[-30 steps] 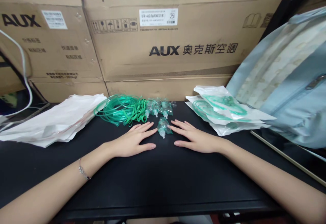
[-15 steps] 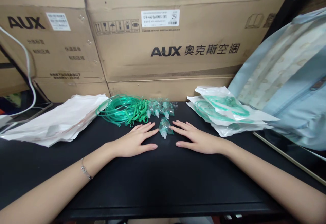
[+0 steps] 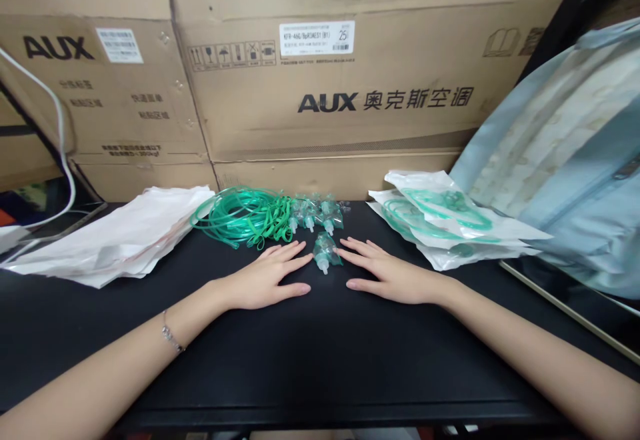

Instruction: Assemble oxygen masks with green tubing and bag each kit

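A clear green oxygen mask (image 3: 326,251) with a white connector lies on the black table (image 3: 320,353), between my two hands. My left hand (image 3: 265,277) rests flat to its left, fingers spread, holding nothing. On the other side my right hand (image 3: 387,270) also lies flat and open, its fingertips at or very near the mask's right edge; I cannot tell if they touch. Just behind are several similar masks (image 3: 313,213) in a row. Coiled green tubing (image 3: 230,217) sits left of them, with bright green elastic straps (image 3: 273,220) heaped on its right side.
White paper-backed sheets (image 3: 120,233) are piled at the left. Sealed packs with green tubing (image 3: 450,227) are stacked at the right, by a light blue bag (image 3: 565,173). Large cardboard boxes (image 3: 320,127) wall off the back. A white cable (image 3: 63,133) hangs at far left.
Both hands and the objects stay in place. Only the camera view has shifted slightly.
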`<state>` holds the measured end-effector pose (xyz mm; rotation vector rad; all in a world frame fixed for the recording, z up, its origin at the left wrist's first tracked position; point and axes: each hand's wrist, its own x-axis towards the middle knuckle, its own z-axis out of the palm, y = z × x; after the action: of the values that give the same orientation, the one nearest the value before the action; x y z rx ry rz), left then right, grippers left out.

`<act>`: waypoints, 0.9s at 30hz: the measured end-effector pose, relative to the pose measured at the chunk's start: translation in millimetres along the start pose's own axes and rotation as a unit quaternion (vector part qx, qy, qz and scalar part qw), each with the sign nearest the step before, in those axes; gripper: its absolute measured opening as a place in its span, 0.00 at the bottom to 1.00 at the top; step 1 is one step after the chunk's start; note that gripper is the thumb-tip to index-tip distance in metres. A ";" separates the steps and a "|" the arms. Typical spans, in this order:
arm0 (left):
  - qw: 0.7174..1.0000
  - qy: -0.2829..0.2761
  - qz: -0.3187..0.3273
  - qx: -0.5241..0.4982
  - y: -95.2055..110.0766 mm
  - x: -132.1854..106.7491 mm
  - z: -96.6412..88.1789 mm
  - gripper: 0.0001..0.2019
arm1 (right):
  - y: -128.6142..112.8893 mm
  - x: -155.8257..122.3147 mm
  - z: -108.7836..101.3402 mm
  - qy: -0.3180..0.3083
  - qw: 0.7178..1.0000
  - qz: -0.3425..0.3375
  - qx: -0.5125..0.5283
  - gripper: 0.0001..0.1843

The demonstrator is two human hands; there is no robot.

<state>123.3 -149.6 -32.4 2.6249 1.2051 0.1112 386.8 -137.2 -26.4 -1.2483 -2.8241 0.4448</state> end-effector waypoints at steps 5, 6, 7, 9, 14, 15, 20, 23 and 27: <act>1.000 0.008 0.006 -0.010 0.3 -0.6 -0.3 0.31 | 1.4 0.1 0.8 0.006 1.000 -0.006 0.004 0.37; 1.000 0.013 0.008 -0.017 -0.2 -0.9 -0.2 0.31 | 1.5 0.2 0.8 0.005 1.000 -0.007 0.004 0.37; 0.999 0.019 0.009 -0.029 -1.1 -1.1 -0.5 0.30 | 1.5 0.2 0.8 0.004 1.000 -0.007 0.004 0.38; 0.997 0.038 0.017 -0.064 -3.9 -0.3 -2.9 0.25 | 1.1 0.3 0.7 0.009 1.000 -0.005 0.006 0.38; 0.977 0.132 0.003 -0.165 -10.9 11.8 -26.9 0.12 | -1.1 0.7 0.4 0.078 0.997 -0.018 0.021 0.33; 0.974 0.178 -0.027 -0.139 -11.7 15.4 -33.3 0.11 | -1.0 1.0 0.4 0.097 0.995 -0.029 0.024 0.31; 0.922 0.334 -0.185 0.066 -19.9 30.5 -45.9 0.10 | 1.7 3.0 -0.2 0.192 0.980 -0.032 0.040 0.20; 0.921 0.347 -0.177 -0.021 -29.7 33.2 -38.0 0.05 | 2.0 4.3 0.0 0.200 0.978 -0.032 0.054 0.18; 0.902 0.381 -0.168 -0.111 -39.7 34.0 -32.9 0.04 | 1.5 6.3 1.8 0.187 0.979 -0.043 0.075 0.17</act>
<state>110.7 -92.7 -12.0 2.1629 1.7166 1.2179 383.3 -132.1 -29.2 -1.0500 -2.4667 0.3669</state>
